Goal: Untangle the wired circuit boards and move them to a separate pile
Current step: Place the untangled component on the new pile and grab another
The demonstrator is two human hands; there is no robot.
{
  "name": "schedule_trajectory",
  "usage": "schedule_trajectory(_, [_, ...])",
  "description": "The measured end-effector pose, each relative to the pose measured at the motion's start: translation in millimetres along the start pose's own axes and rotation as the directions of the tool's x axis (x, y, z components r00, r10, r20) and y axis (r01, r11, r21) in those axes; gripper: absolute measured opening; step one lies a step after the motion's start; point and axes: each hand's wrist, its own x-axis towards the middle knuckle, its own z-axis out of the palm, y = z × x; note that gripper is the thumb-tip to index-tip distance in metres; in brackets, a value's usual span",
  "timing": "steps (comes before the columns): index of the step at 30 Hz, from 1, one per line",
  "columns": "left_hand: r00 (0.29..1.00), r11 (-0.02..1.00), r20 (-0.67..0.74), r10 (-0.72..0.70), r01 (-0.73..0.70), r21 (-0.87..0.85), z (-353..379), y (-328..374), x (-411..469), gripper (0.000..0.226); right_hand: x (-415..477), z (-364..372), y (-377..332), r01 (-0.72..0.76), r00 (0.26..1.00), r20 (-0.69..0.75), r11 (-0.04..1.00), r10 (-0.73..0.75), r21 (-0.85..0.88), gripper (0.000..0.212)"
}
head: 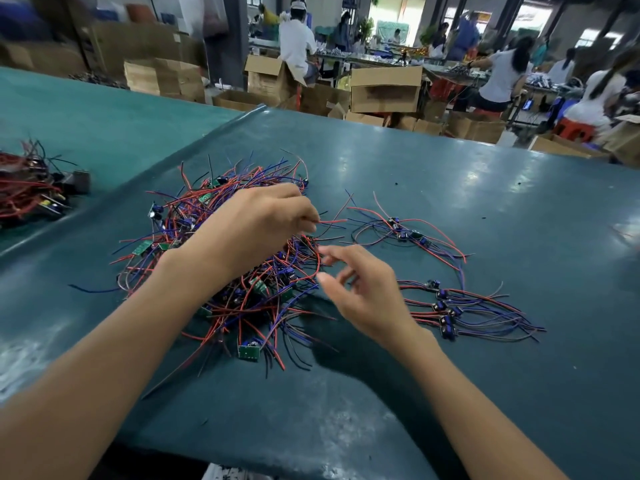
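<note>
Red and blue thin wires w/ small green boards form a tangled heap (225, 265) mid-counter (485, 393), which is glossy teal. L hand (256, 226) pinches one red wire (332, 221). R hand (363, 289) hovers beside it, fingers loose, holding nothing. Sorted bundles (467, 310) lie to the right. Risk: a hard pull may snag looped wires and drag the heap.

The tangle (221, 258) fills the counter's (519, 202) left middle. Right of it lie a far pile (408, 233) and a near pile (450, 310), a narrow bare lane between them. A red wire (332, 221) pinched in the left grip (256, 226) juts into the gap before the far pile. The near edge, right side and far stretch of counter are bare.
</note>
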Motion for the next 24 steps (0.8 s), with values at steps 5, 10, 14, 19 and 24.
schedule_trajectory(5, [0.994, 0.977, 0.11, -0.021, 0.044, -0.208, 11, 13, 4, 0.017, 18, 36, -22, -0.265, 0.961, 0.135, 0.94, 0.24, 0.215, 0.018])
schedule_trajectory(10, [0.97, 0.848, 0.181, -0.164, 0.232, -0.477, 13, 6, -6, 0.022, 6, 31, -12, -0.141, 0.985, -0.023, 0.877, 0.17, 0.459, 0.012])
schedule_trajectory(14, [0.968, 0.843, 0.052, -0.246, 0.24, -0.482, 8, -8, -14, 0.03, 1, 23, -12, -0.22, 0.967, 0.05, 0.716, 0.25, 0.663, 0.031])
schedule_trajectory(19, [0.844, 0.927, 0.389, -0.37, 0.309, 0.213, -4, -43, -32, 0.058, -3, 27, -6, -0.273, 0.944, -0.007, 0.792, 0.33, 0.546, 0.027])
schedule_trajectory(24, [0.814, 0.902, 0.387, -0.432, 0.385, 0.198, -1, -48, -38, 0.034, -4, 29, -3, -0.271, 0.95, -0.067, 0.909, 0.306, 0.315, 0.025])
